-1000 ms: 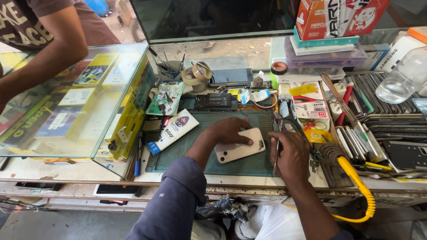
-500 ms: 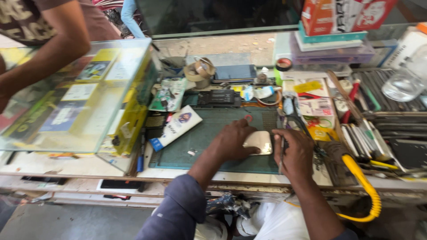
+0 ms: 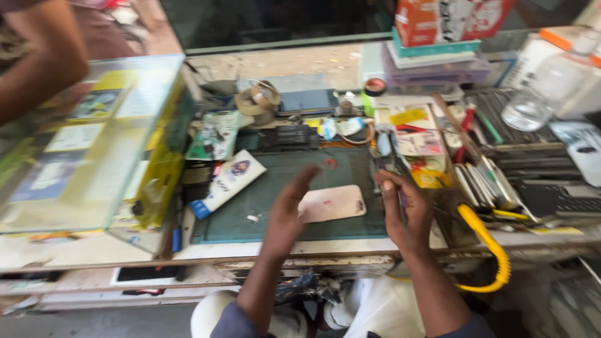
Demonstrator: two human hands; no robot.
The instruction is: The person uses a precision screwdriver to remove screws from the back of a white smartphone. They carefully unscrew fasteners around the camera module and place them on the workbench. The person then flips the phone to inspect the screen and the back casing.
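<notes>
A pale pink phone (image 3: 332, 203) lies back-up on a dark green work mat (image 3: 269, 200) in the middle of the bench. Just left of the phone my left hand (image 3: 291, 209) is raised on its edge, fingers straight and holding nothing. At the phone's right end, my right hand (image 3: 404, 213) is curled around a thin dark tool (image 3: 400, 199), which is blurred. Neither hand rests on the phone.
A glass display case (image 3: 94, 144) stands at the left, with another person's arm (image 3: 37, 69) above it. A white tube (image 3: 228, 178) lies on the mat's left edge. To the right are hand tools (image 3: 485, 184), a yellow coiled cable (image 3: 491, 244) and a plastic bottle (image 3: 541, 94). Boxes (image 3: 438, 37) are stacked behind.
My left hand has lifted off the phone and opened beside it. My right hand stays at the phone's right end. The view has shifted and blurred.
</notes>
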